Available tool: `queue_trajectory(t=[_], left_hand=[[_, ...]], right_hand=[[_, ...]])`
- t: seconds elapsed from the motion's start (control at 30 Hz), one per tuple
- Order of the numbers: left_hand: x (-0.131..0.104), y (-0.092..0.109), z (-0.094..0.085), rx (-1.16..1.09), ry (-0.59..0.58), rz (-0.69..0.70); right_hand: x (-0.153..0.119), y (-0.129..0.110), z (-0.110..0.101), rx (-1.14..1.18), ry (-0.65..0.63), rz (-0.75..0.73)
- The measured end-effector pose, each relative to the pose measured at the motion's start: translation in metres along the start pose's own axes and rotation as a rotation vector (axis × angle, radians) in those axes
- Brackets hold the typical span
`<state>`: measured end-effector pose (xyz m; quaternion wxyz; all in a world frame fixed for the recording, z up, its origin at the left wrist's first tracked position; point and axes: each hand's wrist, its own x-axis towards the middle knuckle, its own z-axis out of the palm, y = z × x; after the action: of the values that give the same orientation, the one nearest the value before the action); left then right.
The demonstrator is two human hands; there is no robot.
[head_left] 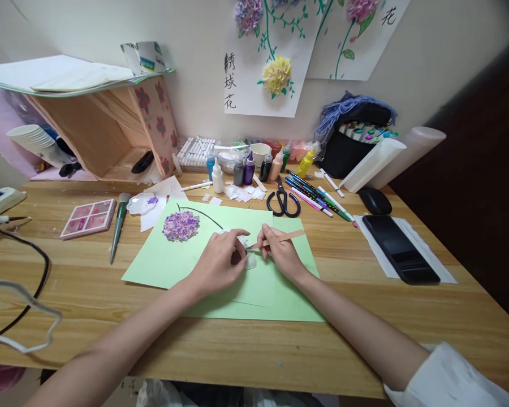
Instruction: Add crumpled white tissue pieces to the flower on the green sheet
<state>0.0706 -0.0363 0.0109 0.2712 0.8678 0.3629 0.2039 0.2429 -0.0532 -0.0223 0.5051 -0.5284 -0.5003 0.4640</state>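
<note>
Light green paper (161,271) lies on the desk under both hands. A purple-pink flower head (181,226) made of small scraps sits on its left part, with a dark curved line (201,213) running from it. My right hand (280,251) grips a flat tan wooden stick (294,234), its narrow end pointing left toward my other hand. My left hand (220,257) rests on the paper, fingers curled and closed around small white pieces (241,242), mostly hidden. A pale translucent scrap (251,261) lies between the hands.
Black scissors (283,202), several pens (318,195) and paint bottles (249,169) stand or lie behind the paper. Leftward are a brush (119,226), a pink palette (88,219) and cables (42,271). A phone (401,249) and mouse (375,200) are at right.
</note>
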Motion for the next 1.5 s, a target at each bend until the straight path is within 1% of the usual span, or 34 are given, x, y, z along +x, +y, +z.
queue_trajectory(t=[0.2, 0.37, 0.53, 0.67, 0.73, 0.87, 0.93, 1.03, 1.1, 1.27, 1.5], left_hand=[[0.003, 0.0, 0.008, 0.024, 0.056, -0.028], [0.004, 0.002, 0.009, 0.083, 0.091, -0.023], [0.002, 0.002, 0.007, 0.124, 0.118, -0.022], [0.001, 0.001, 0.007, 0.137, 0.111, -0.021], [0.001, 0.001, 0.006, 0.131, 0.106, -0.011], [-0.002, 0.003, 0.004, 0.09, 0.092, 0.02], [-0.004, 0.004, 0.004, 0.059, 0.08, 0.018], [-0.005, 0.004, 0.003, 0.014, 0.073, -0.002], [-0.006, 0.003, 0.004, -0.005, 0.077, -0.012], [-0.005, 0.002, 0.007, 0.007, 0.096, 0.0], [0.0, 0.002, 0.012, 0.085, 0.14, -0.011]], right_hand=[[0.0, -0.001, 0.0, 0.029, -0.035, -0.016], [-0.001, -0.001, -0.001, 0.075, 0.07, -0.042], [-0.002, 0.0, 0.0, 0.026, 0.02, -0.004], [-0.002, 0.001, 0.001, 0.013, -0.011, 0.011], [-0.003, 0.0, 0.001, 0.018, 0.004, 0.0], [-0.003, -0.002, 0.0, 0.055, 0.083, -0.046], [-0.003, -0.002, 0.0, 0.062, 0.065, -0.031], [-0.003, 0.0, 0.0, 0.05, -0.015, 0.015], [-0.003, 0.001, 0.0, 0.036, -0.039, 0.022], [-0.003, 0.001, 0.0, 0.01, -0.025, 0.006], [-0.002, 0.0, 0.0, -0.005, -0.039, -0.004]])
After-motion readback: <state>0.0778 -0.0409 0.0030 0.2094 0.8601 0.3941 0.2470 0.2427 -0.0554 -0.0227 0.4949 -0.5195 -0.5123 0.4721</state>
